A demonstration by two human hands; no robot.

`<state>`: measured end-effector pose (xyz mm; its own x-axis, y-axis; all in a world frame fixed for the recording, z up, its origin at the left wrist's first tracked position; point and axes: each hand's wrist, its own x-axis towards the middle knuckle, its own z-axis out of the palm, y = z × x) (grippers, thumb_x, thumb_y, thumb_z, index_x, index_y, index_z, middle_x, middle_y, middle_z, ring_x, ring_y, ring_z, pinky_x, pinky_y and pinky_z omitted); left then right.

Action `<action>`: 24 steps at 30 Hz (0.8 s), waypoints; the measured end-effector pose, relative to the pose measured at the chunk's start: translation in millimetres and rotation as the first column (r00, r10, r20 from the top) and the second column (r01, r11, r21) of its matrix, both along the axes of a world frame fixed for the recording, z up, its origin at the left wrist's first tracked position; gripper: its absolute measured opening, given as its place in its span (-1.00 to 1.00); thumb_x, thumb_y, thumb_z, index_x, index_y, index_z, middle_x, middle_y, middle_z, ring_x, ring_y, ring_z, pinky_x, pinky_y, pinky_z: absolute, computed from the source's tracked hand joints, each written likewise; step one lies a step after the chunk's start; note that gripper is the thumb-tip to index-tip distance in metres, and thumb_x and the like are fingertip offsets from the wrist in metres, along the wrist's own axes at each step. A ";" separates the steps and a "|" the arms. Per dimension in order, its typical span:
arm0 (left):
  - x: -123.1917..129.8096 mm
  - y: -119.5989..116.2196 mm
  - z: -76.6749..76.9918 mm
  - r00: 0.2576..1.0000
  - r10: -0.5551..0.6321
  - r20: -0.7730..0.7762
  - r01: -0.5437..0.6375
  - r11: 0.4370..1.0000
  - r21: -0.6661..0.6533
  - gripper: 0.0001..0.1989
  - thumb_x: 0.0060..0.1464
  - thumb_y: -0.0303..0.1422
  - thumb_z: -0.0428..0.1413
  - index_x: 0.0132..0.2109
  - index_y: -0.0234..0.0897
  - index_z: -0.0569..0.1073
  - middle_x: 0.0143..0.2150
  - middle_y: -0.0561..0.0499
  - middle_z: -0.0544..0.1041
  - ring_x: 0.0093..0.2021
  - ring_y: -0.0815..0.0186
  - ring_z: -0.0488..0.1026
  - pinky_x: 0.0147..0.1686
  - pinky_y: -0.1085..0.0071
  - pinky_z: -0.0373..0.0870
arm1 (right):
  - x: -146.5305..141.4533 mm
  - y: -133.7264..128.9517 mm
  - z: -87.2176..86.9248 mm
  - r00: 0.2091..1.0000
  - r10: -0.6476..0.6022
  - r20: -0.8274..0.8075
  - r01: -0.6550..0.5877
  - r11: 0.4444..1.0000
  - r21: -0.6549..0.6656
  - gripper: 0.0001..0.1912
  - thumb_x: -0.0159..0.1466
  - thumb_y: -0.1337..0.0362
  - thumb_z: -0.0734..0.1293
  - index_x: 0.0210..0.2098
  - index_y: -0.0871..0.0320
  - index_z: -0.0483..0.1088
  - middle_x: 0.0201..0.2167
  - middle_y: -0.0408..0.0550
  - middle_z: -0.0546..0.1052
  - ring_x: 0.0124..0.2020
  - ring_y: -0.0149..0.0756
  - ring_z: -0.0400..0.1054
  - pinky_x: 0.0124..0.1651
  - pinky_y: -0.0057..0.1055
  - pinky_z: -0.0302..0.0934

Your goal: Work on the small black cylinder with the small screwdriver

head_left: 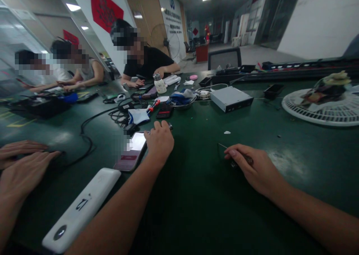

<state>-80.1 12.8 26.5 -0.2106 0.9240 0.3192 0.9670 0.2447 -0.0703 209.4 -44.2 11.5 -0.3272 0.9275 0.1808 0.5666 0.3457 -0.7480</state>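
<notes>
Power bank (pixel 81 210), left hand (pixel 159 144) beside phone (pixel 130 152); right hand (pixel 248 167) holding pick (pixel 223 146)

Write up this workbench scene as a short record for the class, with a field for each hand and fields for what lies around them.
Left hand: fingers over a small metal object; grip unclear
Right hand: holding a thin metal pick
Beside left hand: phone, screen lit, lying flat
Surface: green workbench
Also on bench: white plastic bar, red-handled screwdriver, silver metal box
Nearby: a co-worker's hands at the left edge
</notes>
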 end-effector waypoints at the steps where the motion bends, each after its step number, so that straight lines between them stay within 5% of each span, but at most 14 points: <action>1: -4.7 0.8 0.3 0.999 0.042 0.011 -0.042 0.999 -0.018 -0.73 0.30 -0.32 -0.11 0.03 -0.37 0.32 0.00 -0.30 0.39 -0.05 -0.14 0.47 -0.03 -0.12 0.30 | 0.1 -0.1 0.2 1.000 -0.004 -0.002 0.004 1.000 0.002 -0.65 0.45 0.07 0.17 -0.14 0.11 0.52 -0.28 -0.03 0.63 -0.38 -0.26 0.50 -0.38 -0.33 0.29; 5: -15.8 2.0 0.5 0.992 0.113 0.062 -0.110 0.992 -0.055 -0.71 0.30 -0.29 -0.11 0.05 -0.37 0.30 0.03 -0.34 0.37 -0.04 -0.17 0.48 -0.10 -0.10 0.36 | 0.3 0.2 0.9 1.000 -0.011 -0.006 0.011 1.000 0.015 -0.67 0.44 0.07 0.21 -0.13 0.09 0.54 -0.28 -0.04 0.63 -0.40 -0.27 0.50 -0.38 -0.33 0.29; 17: -16.4 5.7 -5.3 0.998 0.063 0.010 -0.062 0.996 -0.058 -0.71 0.30 -0.33 -0.14 0.03 -0.39 0.33 0.01 -0.33 0.39 -0.07 -0.13 0.49 -0.07 -0.06 0.35 | 2.2 1.1 -0.7 1.000 -0.007 -0.028 0.009 0.998 0.055 -0.71 0.41 0.10 0.24 -0.10 0.07 0.55 -0.26 -0.03 0.65 -0.32 -0.21 0.56 -0.32 -0.27 0.38; 20: -0.7 -0.7 -2.2 0.997 -0.064 -0.044 0.067 0.996 0.056 -0.75 0.30 -0.35 -0.13 0.00 -0.37 0.34 -0.02 -0.25 0.42 -0.06 -0.05 0.47 0.08 -0.05 0.24 | 0.7 0.8 1.4 0.999 -0.030 0.032 0.026 0.993 0.116 -0.72 0.42 0.12 0.23 -0.15 0.07 0.55 -0.29 -0.03 0.63 -0.34 -0.21 0.53 -0.32 -0.25 0.36; 24: 33.5 -14.2 -4.2 0.957 -0.288 0.023 0.286 0.956 0.064 -0.79 0.30 -0.34 -0.07 -0.01 -0.32 0.34 -0.09 -0.18 0.47 -0.11 0.02 0.48 -0.11 0.12 0.35 | -4.7 -1.8 3.7 0.980 -0.050 0.195 0.011 0.980 0.199 -0.88 0.32 0.20 0.34 -0.25 0.10 0.47 -0.30 -0.01 0.56 -0.28 -0.14 0.47 -0.25 -0.19 0.34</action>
